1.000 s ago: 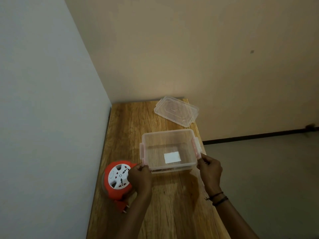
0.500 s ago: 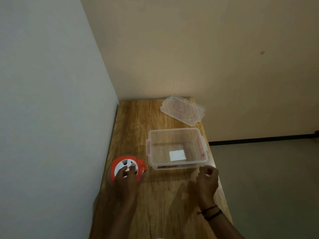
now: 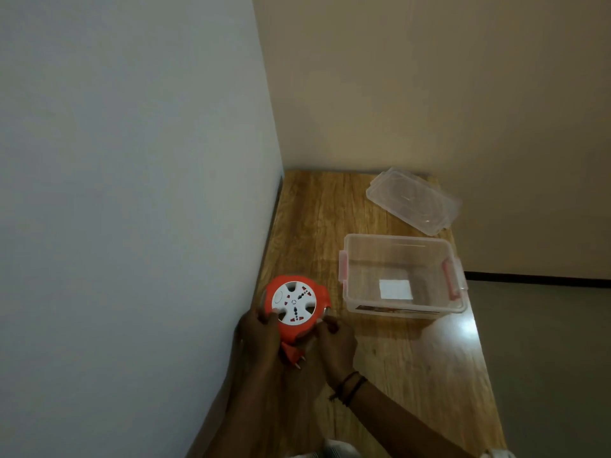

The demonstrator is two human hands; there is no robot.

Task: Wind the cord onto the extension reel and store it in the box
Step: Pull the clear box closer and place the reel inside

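Note:
An orange extension reel [image 3: 295, 302] with a white socket face lies flat on the wooden table [image 3: 390, 365], close to the left wall. Its orange plug [image 3: 293, 356] sticks out toward me between my hands. My left hand [image 3: 256, 335] grips the reel's near left edge. My right hand [image 3: 334, 342] holds its near right edge. The clear plastic box [image 3: 401, 276] with red clips stands open to the right of the reel, holding only a white label on its bottom. No loose cord shows.
The box's clear lid [image 3: 413, 200] lies at the table's far right corner. A white wall runs along the table's left side and a beige wall behind it. The table's right edge drops to a grey floor.
Both hands left the box. My left hand went to the reel first, then my right hand crossed over to join it. The view has shifted right.

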